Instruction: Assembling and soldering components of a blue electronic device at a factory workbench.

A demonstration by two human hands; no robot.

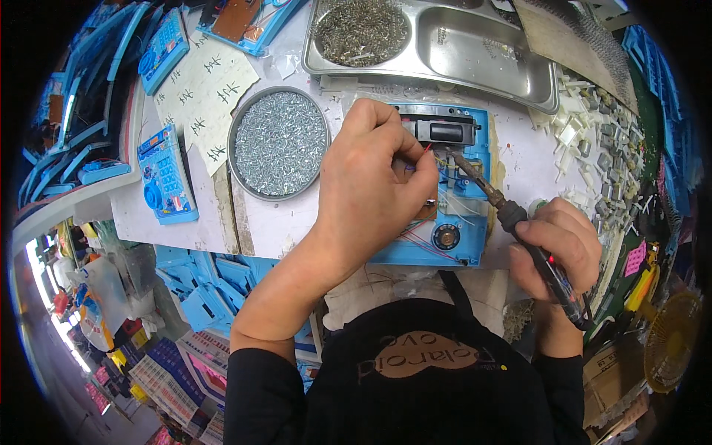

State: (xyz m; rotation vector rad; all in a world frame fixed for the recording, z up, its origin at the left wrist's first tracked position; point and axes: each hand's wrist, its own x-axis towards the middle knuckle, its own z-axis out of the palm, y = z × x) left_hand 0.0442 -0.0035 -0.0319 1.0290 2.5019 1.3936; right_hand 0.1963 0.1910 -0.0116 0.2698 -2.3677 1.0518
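Note:
An open blue plastic casing (473, 251) lies in front of me, with thin wires, a small round speaker (446, 236) and a black rectangular part (448, 133) inside. Over its left half, my left hand (374, 170) pinches a thin red wire (428, 147) beside the black part; the palm hides some of the casing. My right hand (567, 245) is wrapped round the handle of a soldering iron (498, 200), on which a small red light glows. The iron slants up and left, its tip close to the wire by the black part. Whether they touch is too small to tell.
Left of the casing stands a round bowl (233, 159) full of small silver screws. A metal tray (555, 87) holding small metal parts sits behind. White and grey pieces (586, 141) lie heaped at right. Other blue units (167, 182) lie left, and blue shells (211, 304) below the table edge.

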